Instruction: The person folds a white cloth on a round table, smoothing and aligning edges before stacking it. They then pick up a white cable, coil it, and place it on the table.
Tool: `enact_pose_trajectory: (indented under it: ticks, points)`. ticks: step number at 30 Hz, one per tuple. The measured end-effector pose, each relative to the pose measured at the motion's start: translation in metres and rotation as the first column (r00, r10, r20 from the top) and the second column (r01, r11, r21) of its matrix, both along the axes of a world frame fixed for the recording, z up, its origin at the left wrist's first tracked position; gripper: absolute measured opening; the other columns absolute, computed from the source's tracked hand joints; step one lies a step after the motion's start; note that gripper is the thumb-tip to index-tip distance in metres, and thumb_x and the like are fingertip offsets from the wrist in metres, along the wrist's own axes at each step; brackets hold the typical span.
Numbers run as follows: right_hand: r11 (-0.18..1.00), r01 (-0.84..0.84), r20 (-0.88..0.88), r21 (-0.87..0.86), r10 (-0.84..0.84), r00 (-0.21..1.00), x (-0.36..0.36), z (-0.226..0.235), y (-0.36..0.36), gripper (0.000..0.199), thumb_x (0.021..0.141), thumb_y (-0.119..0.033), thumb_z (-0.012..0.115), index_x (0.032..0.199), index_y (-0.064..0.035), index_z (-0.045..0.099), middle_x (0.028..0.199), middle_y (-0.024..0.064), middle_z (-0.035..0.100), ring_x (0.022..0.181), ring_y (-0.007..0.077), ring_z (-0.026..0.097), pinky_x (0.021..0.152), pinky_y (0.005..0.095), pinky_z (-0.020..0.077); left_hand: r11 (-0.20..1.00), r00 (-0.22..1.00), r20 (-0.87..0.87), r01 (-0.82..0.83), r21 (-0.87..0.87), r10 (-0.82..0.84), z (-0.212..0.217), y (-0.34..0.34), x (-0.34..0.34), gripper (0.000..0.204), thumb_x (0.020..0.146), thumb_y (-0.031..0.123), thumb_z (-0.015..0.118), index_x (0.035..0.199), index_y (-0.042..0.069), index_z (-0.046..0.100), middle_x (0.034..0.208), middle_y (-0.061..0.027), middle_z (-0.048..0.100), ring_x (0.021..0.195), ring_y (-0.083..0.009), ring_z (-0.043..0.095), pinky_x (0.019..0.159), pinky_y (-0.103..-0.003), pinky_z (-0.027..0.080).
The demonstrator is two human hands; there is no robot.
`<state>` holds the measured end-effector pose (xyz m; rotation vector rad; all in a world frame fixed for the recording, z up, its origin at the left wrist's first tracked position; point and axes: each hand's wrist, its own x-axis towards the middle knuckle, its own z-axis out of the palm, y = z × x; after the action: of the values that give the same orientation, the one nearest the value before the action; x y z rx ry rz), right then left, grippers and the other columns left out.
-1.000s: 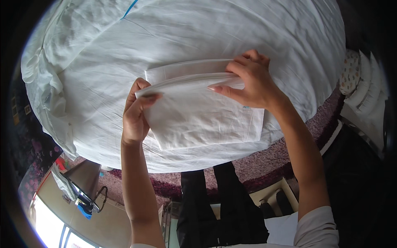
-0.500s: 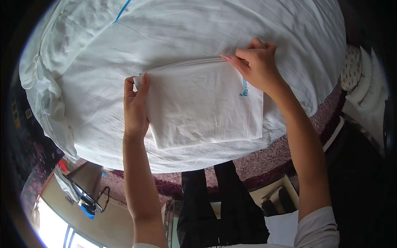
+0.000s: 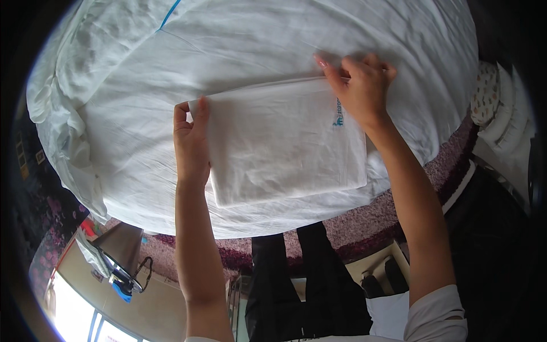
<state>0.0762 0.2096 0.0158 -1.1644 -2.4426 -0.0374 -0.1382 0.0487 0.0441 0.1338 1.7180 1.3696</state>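
Observation:
A folded white cloth (image 3: 279,142) with a small blue print near its right side lies flat on a white bedsheet (image 3: 256,51). At its far left corner my left hand (image 3: 191,137) is closed on the edge, thumb on top and the fingers bent round beneath. Over the far right corner is my right hand (image 3: 364,85). Its thumb stretches past the far edge, apart from the bent fingers, and the palm side is hidden. Nothing shows between its thumb and fingers.
Bunched white fabric (image 3: 68,148) hangs at the bed's left side. A thin blue strip (image 3: 170,14) lies at the far left. Below the near edge are a purple carpet (image 3: 364,219), a lamp (image 3: 119,251) and an open box (image 3: 387,268). Pillows (image 3: 501,114) stand at the right.
My right hand has shifted slightly right and away from me, its thumb leaving the cloth's far edge. The cloth and my left hand have moved slightly right. The layered far edge now lies flatter.

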Motion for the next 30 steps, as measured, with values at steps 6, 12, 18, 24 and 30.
enact_pose_trajectory:
  ticks: [6,12,18,24,30]
  points:
    - [0.961,-0.254,-0.385,-0.106,0.196,0.902,-0.022,0.052,-0.039,0.015,0.081,-0.022,0.064,0.085,-0.0093,0.057,0.079,0.0036,0.058,0.082,0.0214,0.052,0.08,0.0388,0.0319,0.996,0.997,-0.058,0.04,-0.082,-0.045,-0.005,-0.01,-0.008,0.031,0.091,0.034,0.058,0.096,0.008,0.045,0.058,0.0045,0.051,0.047,0.0002,0.041,0.042,-0.016,0.031]
    - [0.889,-0.323,0.13,-0.325,0.38,0.916,-0.033,0.009,-0.076,0.05,0.089,-0.045,0.05,0.136,-0.0304,0.04,0.146,-0.0058,0.03,0.139,0.0199,0.016,0.109,0.06,0.004,0.999,0.999,-0.039,-0.03,-0.029,0.029,-0.003,0.003,0.003,0.027,0.092,0.033,0.057,0.092,0.007,0.046,0.067,0.003,0.053,0.057,0.0006,0.043,0.05,-0.016,0.036]
    - [0.888,-0.307,0.112,-0.344,0.363,0.925,-0.035,0.004,-0.079,0.054,0.086,-0.048,0.052,0.137,-0.0355,0.038,0.147,-0.0074,0.027,0.139,0.0188,0.014,0.108,0.062,0.0017,0.987,0.995,0.023,0.101,-0.124,-0.099,0.016,-0.021,-0.003,0.038,0.091,0.04,0.056,0.092,0.002,0.055,0.069,0.0028,0.053,0.061,-0.0001,0.044,0.054,-0.016,0.034]
    - [0.882,-0.267,0.156,-0.389,0.349,0.924,-0.037,0.011,-0.075,0.059,0.083,-0.057,0.051,0.137,-0.0381,0.037,0.148,-0.0089,0.026,0.14,0.0186,0.012,0.107,0.0636,0.0001,0.897,0.95,0.146,0.308,-0.318,-0.274,0.022,-0.078,0.005,0.045,0.087,0.04,0.062,0.098,-0.004,0.061,0.077,-0.0017,0.06,0.07,-0.0035,0.051,0.064,-0.018,0.039]
    - [0.882,-0.266,0.152,-0.388,0.346,0.926,-0.039,0.01,-0.075,0.063,0.08,-0.059,0.053,0.137,-0.0393,0.036,0.148,-0.0092,0.025,0.14,0.0189,0.012,0.106,0.0654,0.0015,0.919,0.943,0.185,0.316,-0.237,-0.277,0.027,-0.104,0.024,0.032,0.092,0.028,0.058,0.099,-0.003,0.064,0.085,-0.0032,0.065,0.08,-0.0059,0.055,0.075,-0.022,0.042]
